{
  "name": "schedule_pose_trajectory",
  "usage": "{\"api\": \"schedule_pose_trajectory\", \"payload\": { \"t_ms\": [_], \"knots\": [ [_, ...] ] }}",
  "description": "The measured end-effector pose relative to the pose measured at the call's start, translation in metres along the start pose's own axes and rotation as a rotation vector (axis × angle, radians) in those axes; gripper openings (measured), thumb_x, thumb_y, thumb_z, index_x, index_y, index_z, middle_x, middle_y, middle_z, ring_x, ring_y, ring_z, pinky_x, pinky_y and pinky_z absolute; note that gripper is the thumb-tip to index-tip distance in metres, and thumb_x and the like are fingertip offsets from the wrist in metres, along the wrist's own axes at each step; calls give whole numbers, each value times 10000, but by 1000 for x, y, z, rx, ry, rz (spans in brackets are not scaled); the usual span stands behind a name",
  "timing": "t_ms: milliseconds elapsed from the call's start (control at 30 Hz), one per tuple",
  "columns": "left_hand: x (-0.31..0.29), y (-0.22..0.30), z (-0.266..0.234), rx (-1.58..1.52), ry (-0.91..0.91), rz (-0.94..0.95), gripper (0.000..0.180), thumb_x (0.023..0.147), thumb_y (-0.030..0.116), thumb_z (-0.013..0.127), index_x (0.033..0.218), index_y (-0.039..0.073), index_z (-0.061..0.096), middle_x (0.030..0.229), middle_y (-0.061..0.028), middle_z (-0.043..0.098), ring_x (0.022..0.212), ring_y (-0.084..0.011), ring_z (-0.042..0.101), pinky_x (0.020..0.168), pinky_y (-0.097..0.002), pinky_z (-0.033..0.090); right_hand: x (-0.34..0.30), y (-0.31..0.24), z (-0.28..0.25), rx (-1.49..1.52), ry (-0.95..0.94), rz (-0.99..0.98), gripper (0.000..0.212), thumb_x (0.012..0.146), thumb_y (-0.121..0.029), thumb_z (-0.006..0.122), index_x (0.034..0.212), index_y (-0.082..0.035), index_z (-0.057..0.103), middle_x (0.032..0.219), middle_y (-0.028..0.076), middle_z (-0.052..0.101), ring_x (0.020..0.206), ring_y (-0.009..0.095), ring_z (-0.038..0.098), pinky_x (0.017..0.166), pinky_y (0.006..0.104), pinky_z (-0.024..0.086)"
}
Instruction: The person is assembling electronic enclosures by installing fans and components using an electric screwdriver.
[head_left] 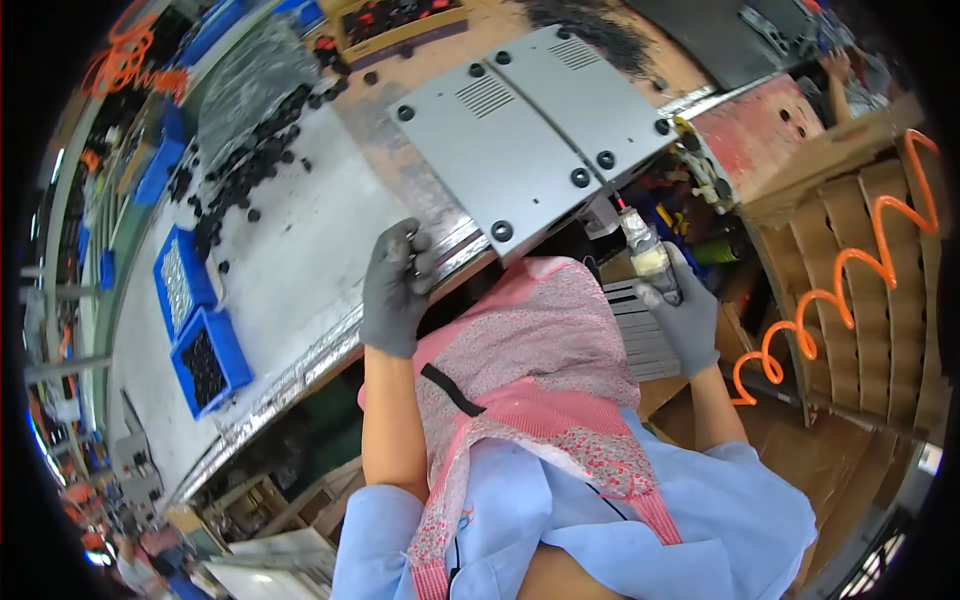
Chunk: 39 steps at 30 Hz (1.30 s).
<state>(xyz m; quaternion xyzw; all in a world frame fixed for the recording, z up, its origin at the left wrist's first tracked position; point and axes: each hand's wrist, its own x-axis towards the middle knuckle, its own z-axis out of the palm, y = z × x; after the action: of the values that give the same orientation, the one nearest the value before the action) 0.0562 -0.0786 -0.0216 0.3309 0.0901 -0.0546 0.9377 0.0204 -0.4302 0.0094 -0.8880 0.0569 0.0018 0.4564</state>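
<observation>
Two grey metal casings lie side by side on the bench, a left casing (480,150) and a right casing (585,100). Both carry vent slots and round black feet (502,231) near their corners. My right hand (690,320), in a grey glove, grips a power screwdriver (648,250) wrapped in pale tape. Its thin tip points up toward the casings' near edge. My left hand (392,300), also gloved, hovers left of the left casing at the bench edge. Its fingers are curled in, and whatever they hold is too small or hidden to name.
Loose black feet (240,180) are scattered at the left, by a clear plastic bag (255,85). Blue bins with screws (178,285) and dark small parts (205,370) stand nearer. An orange coiled hose (845,275) hangs at right before a divided cardboard box (850,260). Another person's arm (838,85) shows far right.
</observation>
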Motion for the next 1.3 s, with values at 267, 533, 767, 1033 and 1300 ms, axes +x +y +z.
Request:
{"api": "schedule_pose_trajectory", "payload": {
  "t_ms": [267, 533, 767, 1033, 1300],
  "knots": [
    [-7, -18, 29, -37, -37, -158, 330, 876, 315, 646, 1052, 65, 523, 967, -39, 513, 688, -79, 491, 470, -145, 342, -25, -59, 35, 138, -414, -152, 706, 740, -184, 775, 1362, -99, 451, 861, 88, 680, 745, 123, 644, 709, 269, 517],
    [-8, -19, 38, 7, -87, -159, 357, 859, 347, 659, 1015, 52, 534, 866, -57, 618, 537, -67, 479, 396, -152, 320, -26, -62, 51, 162, -474, -127, 720, 732, -215, 781, 1358, -85, 449, 891, 89, 675, 747, 121, 649, 707, 267, 518],
    [-11, -34, 41, 231, -21, -125, 403, 872, 397, 632, 994, 16, 581, 813, -52, 622, 498, -53, 434, 428, -168, 320, -33, -66, 42, 235, -536, 101, 702, 750, -234, 758, 1363, -85, 449, 928, 60, 662, 803, 82, 624, 734, 259, 504],
    [-34, -80, 32, 219, 56, -281, 553, 881, 490, 579, 1145, 7, 531, 986, -42, 624, 590, -39, 480, 445, -162, 316, -65, -26, 44, 239, -517, 170, 677, 770, -193, 733, 1357, -26, 441, 1011, 92, 655, 894, 99, 606, 801, 254, 487],
    [-16, -83, 35, 220, 52, -355, 646, 903, 574, 473, 1223, 13, 506, 1062, -61, 648, 649, -46, 538, 478, -160, 363, -65, -21, 58, 297, -420, 372, 690, 755, -185, 736, 1365, -43, 445, 967, 89, 661, 821, 106, 598, 737, 259, 491]
  ]
}}
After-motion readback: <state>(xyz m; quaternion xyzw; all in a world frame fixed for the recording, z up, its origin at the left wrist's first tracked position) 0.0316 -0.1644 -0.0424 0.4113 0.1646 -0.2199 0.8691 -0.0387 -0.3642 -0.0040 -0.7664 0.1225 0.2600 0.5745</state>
